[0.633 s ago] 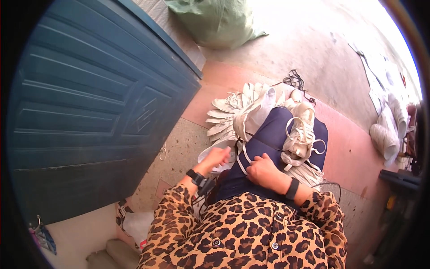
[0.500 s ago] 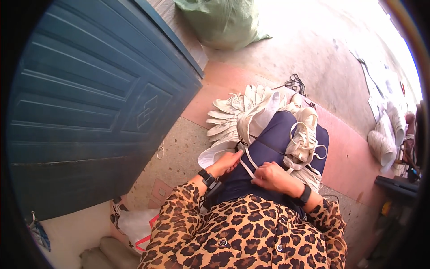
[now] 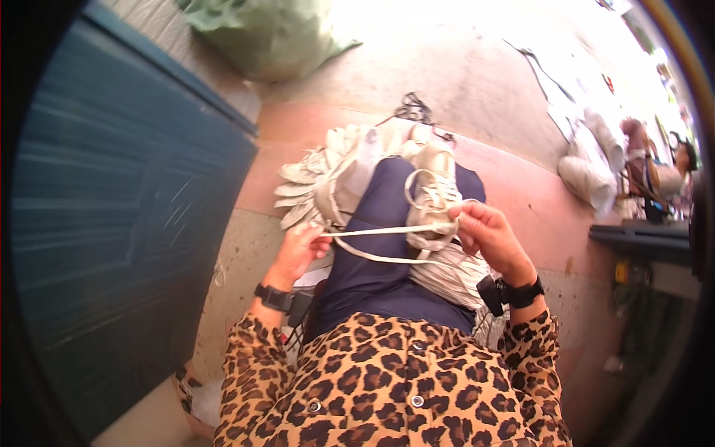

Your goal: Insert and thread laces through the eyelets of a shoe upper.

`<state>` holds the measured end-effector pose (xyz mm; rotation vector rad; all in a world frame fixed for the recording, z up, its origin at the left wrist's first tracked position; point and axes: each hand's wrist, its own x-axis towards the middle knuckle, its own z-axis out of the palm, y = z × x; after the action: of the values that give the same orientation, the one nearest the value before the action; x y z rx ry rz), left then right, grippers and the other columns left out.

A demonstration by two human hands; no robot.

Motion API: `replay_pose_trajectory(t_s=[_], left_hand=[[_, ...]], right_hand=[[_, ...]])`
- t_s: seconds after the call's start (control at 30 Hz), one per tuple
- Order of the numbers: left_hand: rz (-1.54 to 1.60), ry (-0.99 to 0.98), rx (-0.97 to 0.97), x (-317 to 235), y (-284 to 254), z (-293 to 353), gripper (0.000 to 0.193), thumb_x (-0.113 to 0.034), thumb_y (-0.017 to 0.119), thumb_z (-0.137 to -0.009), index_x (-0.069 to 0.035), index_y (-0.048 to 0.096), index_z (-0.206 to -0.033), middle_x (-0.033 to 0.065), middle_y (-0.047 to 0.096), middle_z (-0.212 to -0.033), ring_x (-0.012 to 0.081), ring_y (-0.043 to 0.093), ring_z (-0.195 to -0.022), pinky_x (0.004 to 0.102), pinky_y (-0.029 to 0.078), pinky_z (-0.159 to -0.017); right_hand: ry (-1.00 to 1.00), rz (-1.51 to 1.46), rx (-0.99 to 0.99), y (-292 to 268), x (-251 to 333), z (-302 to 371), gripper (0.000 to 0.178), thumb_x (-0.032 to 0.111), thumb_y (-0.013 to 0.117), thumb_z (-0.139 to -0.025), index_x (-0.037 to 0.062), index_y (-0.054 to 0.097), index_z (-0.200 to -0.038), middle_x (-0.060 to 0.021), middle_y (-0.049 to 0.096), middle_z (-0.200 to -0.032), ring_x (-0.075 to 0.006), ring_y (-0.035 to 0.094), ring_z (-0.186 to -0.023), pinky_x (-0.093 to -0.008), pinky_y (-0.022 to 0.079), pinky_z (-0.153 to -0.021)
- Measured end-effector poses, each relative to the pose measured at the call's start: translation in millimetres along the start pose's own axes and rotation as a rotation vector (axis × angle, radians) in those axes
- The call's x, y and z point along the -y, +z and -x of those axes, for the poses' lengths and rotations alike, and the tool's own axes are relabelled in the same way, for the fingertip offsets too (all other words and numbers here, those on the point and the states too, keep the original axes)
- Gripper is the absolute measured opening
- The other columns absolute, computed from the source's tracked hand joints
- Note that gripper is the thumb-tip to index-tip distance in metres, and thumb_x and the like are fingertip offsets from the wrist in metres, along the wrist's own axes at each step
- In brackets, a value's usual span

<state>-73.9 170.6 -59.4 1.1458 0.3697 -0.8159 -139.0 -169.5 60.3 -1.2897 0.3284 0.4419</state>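
A cream shoelace (image 3: 380, 232) is drawn out nearly straight across my lap, with a second strand sagging below it. My left hand (image 3: 298, 252) pinches one end above my left knee. At the other end, my right hand (image 3: 489, 235) grips the lace between thumb and fingers, beside a cream lace-up shoe (image 3: 434, 192). That shoe lies on my right thigh, with a loop of lace standing out at its left side. Under my right hand, a thick bundle of pale laces (image 3: 452, 274) rests on my lap.
Several pale shoes (image 3: 302, 179) are fanned out on the floor beyond my left knee. Black cord (image 3: 414, 109) lies past my knees. A blue door (image 3: 134, 216) stands at left, a green sack (image 3: 272, 41) far ahead. White bags (image 3: 588, 175) and a person (image 3: 670, 175) are at right.
My hands have moved apart and forward, pulling the lace taut between them; my right hand has come up beside the shoe. The whole view has shifted, so the scene sits farther left.
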Motion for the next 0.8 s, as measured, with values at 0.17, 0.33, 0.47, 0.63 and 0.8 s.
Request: replay_pose_trajectory(t_s=[0.17, 0.33, 0.47, 0.63, 0.8], left_hand=[[-0.114, 0.005, 0.022, -13, 18, -1, 0.007, -0.015, 0.054, -0.087, -0.008, 0.052, -0.086, 0.0040, 0.060, -0.073, 0.0113, 0.056, -0.060, 0.0230, 0.044, -0.052], [-0.146, 0.023, 0.044, -21, 31, -1, 0.007, -0.013, 0.052, -0.088, -0.008, 0.052, -0.083, 0.0038, 0.058, -0.070, 0.0103, 0.055, -0.057, 0.0213, 0.043, -0.051], [-0.225, -0.016, 0.104, -34, 65, 8, 0.009, -0.014, 0.054, -0.087, -0.008, 0.053, -0.081, 0.0039, 0.059, -0.070, 0.0106, 0.055, -0.057, 0.0215, 0.043, -0.051], [-0.317, -0.066, 0.327, -41, 132, 8, 0.011, -0.017, 0.053, -0.087, -0.009, 0.053, -0.080, 0.0025, 0.059, -0.070, 0.0079, 0.054, -0.058, 0.0188, 0.043, -0.055], [-0.425, -0.046, 0.543, -51, 207, -11, 0.011, -0.016, 0.051, -0.088, -0.008, 0.051, -0.082, 0.0015, 0.057, -0.072, 0.0075, 0.052, -0.061, 0.0198, 0.042, -0.056]], right_hand=[[-0.088, -0.307, -0.119, -52, 15, 40, 0.018, 0.016, 0.049, -0.091, 0.0033, 0.054, -0.102, 0.0049, 0.040, -0.058, -0.0028, 0.031, -0.045, -0.0165, 0.026, -0.039], [-0.267, -0.576, -0.267, -100, 2, 82, 0.017, 0.012, 0.047, -0.091, 0.0030, 0.053, -0.103, 0.0048, 0.037, -0.057, -0.0036, 0.030, -0.045, -0.0172, 0.026, -0.038], [-0.460, -0.836, -0.246, -133, -15, 113, 0.021, 0.007, 0.047, -0.089, 0.0030, 0.050, -0.109, 0.0023, 0.041, -0.068, -0.0052, 0.038, -0.056, -0.0182, 0.034, -0.048], [-0.995, -1.124, -0.054, -163, -6, 171, 0.045, -0.013, 0.038, -0.082, -0.0003, 0.040, -0.125, -0.0103, 0.046, -0.107, -0.0226, 0.047, -0.103, -0.0366, 0.038, -0.098], [-1.330, -0.765, 0.080, -211, 53, 268, 0.054, -0.015, 0.031, -0.077, -0.0010, 0.037, -0.129, -0.0139, 0.029, -0.139, -0.0289, 0.032, -0.126, -0.0429, 0.025, -0.108]])
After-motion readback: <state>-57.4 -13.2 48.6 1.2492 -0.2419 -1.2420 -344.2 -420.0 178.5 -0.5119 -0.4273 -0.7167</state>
